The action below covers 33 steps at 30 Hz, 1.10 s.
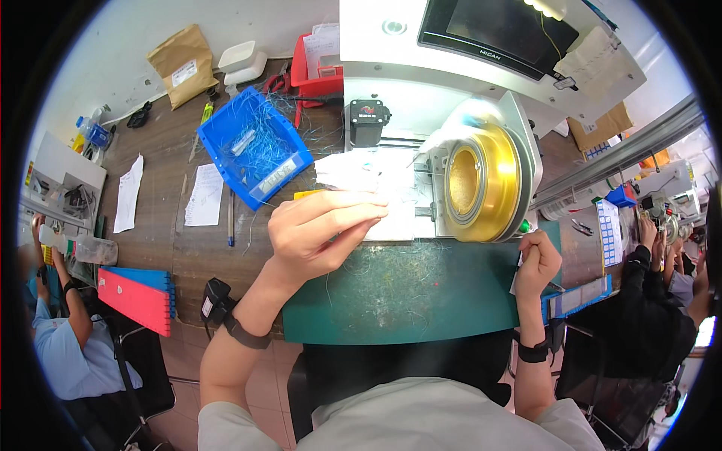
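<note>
My left hand (323,229) is closed in a pinch, its fingertips over the white surface at the front of a white machine (368,64). Whatever lies between those fingertips is too small to make out. To their right, on the machine's side, is a shiny gold drum (505,184) with a round hollow centre. My right hand (540,259) is curled closed beside the drum's lower right, at the right end of a green mat (398,293). A thin pale edge shows by its fingers, but what it holds is unclear.
Left of the machine, a blue bin (218,161) holds tangled fine blue strands. Paper slips (204,195), a pen (231,218) and a red bin (301,68) are around it. A dark screen (496,34) overhangs the machine. Other people sit at both sides.
</note>
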### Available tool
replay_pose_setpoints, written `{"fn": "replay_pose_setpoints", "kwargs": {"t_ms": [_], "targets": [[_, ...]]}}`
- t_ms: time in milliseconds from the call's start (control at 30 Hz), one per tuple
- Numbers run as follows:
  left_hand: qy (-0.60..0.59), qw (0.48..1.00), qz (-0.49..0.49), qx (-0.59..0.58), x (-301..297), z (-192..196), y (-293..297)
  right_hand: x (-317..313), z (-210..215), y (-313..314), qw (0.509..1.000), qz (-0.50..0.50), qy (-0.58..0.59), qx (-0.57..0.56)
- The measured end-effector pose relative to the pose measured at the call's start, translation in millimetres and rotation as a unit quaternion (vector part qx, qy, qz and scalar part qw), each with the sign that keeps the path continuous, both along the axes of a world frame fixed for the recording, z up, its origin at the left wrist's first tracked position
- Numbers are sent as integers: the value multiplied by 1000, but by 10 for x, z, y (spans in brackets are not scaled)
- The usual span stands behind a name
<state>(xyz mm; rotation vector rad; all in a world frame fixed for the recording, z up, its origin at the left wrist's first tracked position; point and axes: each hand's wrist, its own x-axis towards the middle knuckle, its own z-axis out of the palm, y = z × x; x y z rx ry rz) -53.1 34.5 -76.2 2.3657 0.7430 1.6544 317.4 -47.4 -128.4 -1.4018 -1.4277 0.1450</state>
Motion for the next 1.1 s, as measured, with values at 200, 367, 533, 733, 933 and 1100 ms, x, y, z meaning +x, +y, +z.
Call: {"fn": "replay_pose_setpoints", "kwargs": {"t_ms": [200, 367, 533, 733, 933, 1100], "targets": [[2, 1000, 3, -1, -5, -11, -3, 79, -43, -43, 1000, -2, 3, -7], [9, 1000, 4, 5, 4, 32, 4, 22, 4, -26, 1000, -6, -7, -1], [8, 1000, 1, 7, -5, 20, 9, 38, -24, -18, 1000, -7, -22, 9], [12, 1000, 6, 9, 8, 34, -4, 18, -1, -24, 1000, -8, -25, 13], [13, 1000, 10, 6, 7, 22, -9, 25, -5, -13, 999, -17, -35, 12], [24, 999, -7, -22, -15, 50, -46, 34, -16, -14, 999, -17, -31, 10]]}}
